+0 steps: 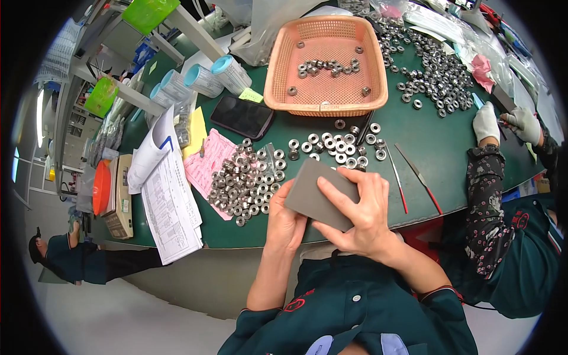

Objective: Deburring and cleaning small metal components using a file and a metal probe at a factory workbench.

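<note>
A: As the two bare hands meet over the near edge, what do they hold?

B: A flat, dark grey rectangular block [313, 192], tilted, in front of the wearer's body and above the near edge of the green tabletop [253, 232]. The left hand [286, 220] supports it at its left side, fingers closed around the edge and partly hidden behind it.

A: And the right?

B: The right hand [364, 212] has its fingers partly spread over the block, the index finger lying on the upper face and the thumb by the near edge.

A: What surrounds them?

B: Just beyond the block lie scattered small silver metal rings [340, 146]. To the left, a dense heap of similar rings [239, 184] partly covers a pink sheet of paper [206, 155]. To the right are two slim silver tools with red ends [435, 204]. Farther back stands a peach-coloured perforated plastic basket [274, 72] with a few rings inside; a black phone [241, 117] lies near its left corner.

A: Anyone nearby?

B: At the right, a co-worker's white-gloved hands [486, 124].
</note>
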Motion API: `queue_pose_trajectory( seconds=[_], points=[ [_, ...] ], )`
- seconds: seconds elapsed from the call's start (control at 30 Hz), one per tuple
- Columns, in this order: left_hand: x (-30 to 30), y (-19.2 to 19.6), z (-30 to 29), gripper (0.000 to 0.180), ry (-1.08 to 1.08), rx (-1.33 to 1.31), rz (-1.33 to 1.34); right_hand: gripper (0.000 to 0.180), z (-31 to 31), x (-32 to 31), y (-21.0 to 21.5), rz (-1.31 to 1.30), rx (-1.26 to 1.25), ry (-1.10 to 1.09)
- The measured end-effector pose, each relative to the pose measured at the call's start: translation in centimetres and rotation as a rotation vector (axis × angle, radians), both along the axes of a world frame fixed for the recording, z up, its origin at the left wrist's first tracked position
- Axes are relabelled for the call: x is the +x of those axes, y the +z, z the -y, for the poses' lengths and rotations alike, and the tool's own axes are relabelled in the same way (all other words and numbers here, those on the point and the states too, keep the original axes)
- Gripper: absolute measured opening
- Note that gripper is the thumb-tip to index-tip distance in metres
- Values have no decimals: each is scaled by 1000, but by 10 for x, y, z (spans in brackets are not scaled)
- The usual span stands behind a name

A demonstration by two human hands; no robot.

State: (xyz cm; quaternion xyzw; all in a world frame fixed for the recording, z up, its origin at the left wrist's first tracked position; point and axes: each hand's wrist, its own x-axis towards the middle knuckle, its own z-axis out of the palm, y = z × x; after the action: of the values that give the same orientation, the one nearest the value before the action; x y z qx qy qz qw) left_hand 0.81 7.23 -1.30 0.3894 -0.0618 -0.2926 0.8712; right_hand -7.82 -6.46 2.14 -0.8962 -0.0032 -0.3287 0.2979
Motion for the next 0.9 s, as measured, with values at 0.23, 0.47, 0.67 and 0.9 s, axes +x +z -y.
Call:
queue_pose_trajectory(
  seconds=[0.23,0.47,0.67,0.9],
  points=[
    [-1,7,-5,27,-44,-9,-62,59,5,-5,12,53,34,65],
    [11,25,-26,21,41,-8,216,63,28,7,1,-26,-40,-205],
    [13,31,-14,26,93,-70,219,72,5,18,-10,-183,-131,-64],
    [15,48,-3,19,119,-57,166,72,7,17,-12,-246,-154,-9]
  ],
)
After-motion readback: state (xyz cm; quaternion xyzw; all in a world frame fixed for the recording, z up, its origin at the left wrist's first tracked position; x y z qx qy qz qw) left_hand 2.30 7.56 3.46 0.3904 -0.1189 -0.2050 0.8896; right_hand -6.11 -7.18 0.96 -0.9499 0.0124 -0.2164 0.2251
